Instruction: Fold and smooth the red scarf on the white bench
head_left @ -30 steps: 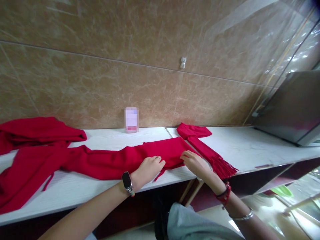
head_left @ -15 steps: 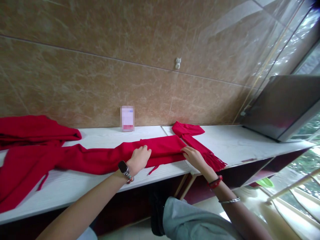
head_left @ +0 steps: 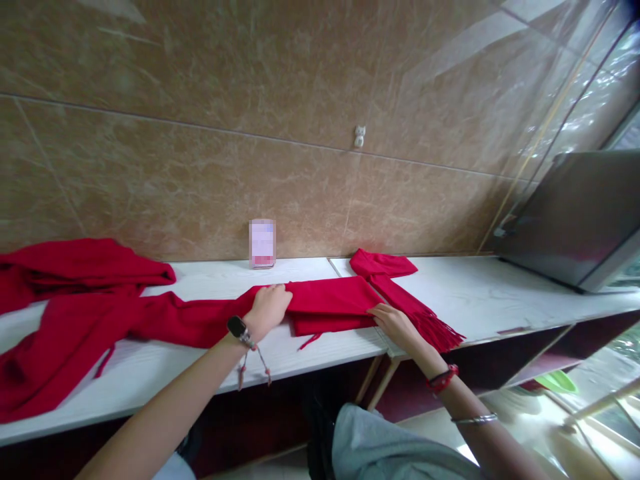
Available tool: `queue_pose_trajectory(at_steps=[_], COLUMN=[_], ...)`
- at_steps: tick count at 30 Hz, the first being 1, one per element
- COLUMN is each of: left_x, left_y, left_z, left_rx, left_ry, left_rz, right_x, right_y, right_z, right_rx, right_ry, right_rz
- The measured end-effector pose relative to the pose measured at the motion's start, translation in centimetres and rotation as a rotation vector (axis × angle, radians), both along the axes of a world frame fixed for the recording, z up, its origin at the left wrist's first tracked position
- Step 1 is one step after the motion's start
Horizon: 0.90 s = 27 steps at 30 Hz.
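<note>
A long red scarf (head_left: 330,303) lies stretched along a white shelf (head_left: 480,293), its right part folded into a flat rectangle. My left hand (head_left: 267,310) is closed on the scarf at the left edge of that fold, with the fabric bunched under the fingers. My right hand (head_left: 397,325) rests on the fold's lower right corner, fingers pressed together on the cloth. The scarf's fringed end (head_left: 435,330) runs out to the right past my right hand.
A pile of red cloth (head_left: 75,267) sits at the far left against the brown marble wall. A small pink card (head_left: 262,243) stands at the wall behind the scarf. A grey box-like appliance (head_left: 580,220) stands at the right end.
My left hand has slid up and left along the scarf, from its near edge to the top of the fold. The right hand stays at the fold's right corner.
</note>
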State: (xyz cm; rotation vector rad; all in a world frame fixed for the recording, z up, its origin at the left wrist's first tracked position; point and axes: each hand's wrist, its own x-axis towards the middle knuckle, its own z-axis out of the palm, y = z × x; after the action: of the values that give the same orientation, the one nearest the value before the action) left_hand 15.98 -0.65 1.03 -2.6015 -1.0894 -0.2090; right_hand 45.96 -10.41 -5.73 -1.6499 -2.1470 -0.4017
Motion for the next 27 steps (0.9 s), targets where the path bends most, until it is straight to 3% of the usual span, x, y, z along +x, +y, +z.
queue_pose_trajectory(at_steps=[2,6,8,12,15,17,19,21,23,27], left_x=[-0.7,-1.4,-1.4,-0.3,1.0,1.3,0.7,-0.8,-2.5,-3.9], left_y=[1.4,1.9,1.8,2.9,3.7,3.7,3.5,3.3,3.1,2.1], left_z=[0.1,-1.1,-0.9,2.8,4.7,4.2,2.9,2.0,2.1,3.0], left_rx=[0.060,-0.124,-0.139,0.150,0.326,0.200,-0.039,-0.249,-0.415,-0.531], left_ry=[-0.050,0.084,0.124,-0.052,-0.180,-0.050,0.176,0.310,0.333,0.328], left_rz=[0.003,-0.070,-0.087,-0.002,-0.121,-0.293,-0.370,-0.300,-0.253,-0.173], right_x=[0.1,0.2,0.3,0.4,0.4,0.4,0.5,0.7,0.9,1.2], right_y=[0.0,0.1,0.1,0.3,0.3,0.3,0.3,0.4,0.6,0.9], right_z=[-0.1,-0.6,-0.9,-1.2,-1.3,-1.5,-1.7,-2.1,-2.5,-2.9], right_rx=[0.005,0.025,0.044,0.063,0.071,0.077,0.077,0.070,0.058,0.052], right_ry=[-0.013,-0.027,-0.027,-0.064,-0.089,-0.094,-0.100,-0.124,-0.159,-0.192], right_rz=[-0.011,-0.037,-0.038,-0.046,-0.065,-0.074,-0.077,-0.078,-0.081,-0.078])
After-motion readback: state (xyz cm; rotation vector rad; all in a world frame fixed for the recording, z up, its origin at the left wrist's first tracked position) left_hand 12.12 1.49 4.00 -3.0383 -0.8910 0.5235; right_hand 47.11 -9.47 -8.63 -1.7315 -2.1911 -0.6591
